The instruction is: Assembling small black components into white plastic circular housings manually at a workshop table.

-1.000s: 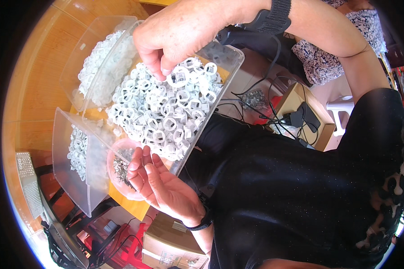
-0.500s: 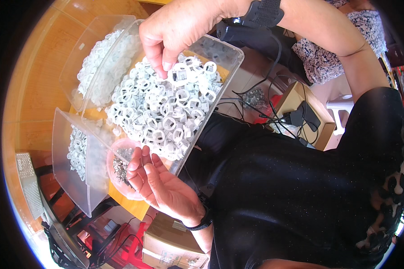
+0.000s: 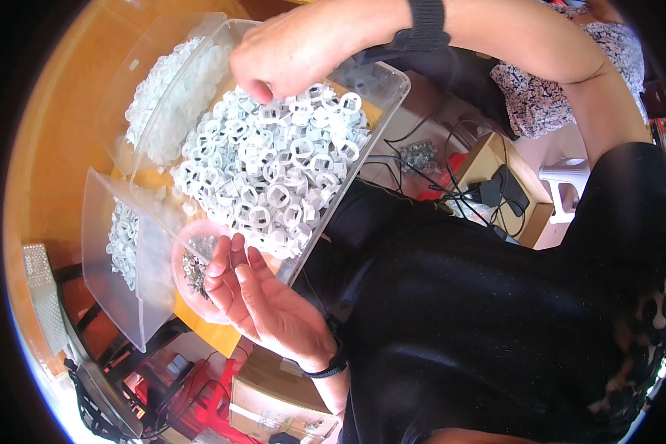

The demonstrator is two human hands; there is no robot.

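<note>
My right hand reaches over the far part of a clear plastic bin. Its back faces up and the fingers curl down and under, so what they hold, if anything, is hidden. Its thumb is just above a heap of small white ring-shaped plastic parts with dark slots. By the bin's near-left corner, my left hand is palm up, fingers loosely bent and apart, nothing visible in it. Partly behind its fingers stands a pink round bowl with small metal pieces.
Another clear bin of whitish parts and a tilted clear container with more white parts stand on the wooden table. Cables, an open cardboard box, a closed carton and a white stool are below. Another person's patterned clothing shows at upper right.
The right hand's fingers, earlier pinched at a white ring part on the heap, are now curled under and out of sight. The left hand keeps its pose. The view has shifted slightly.
</note>
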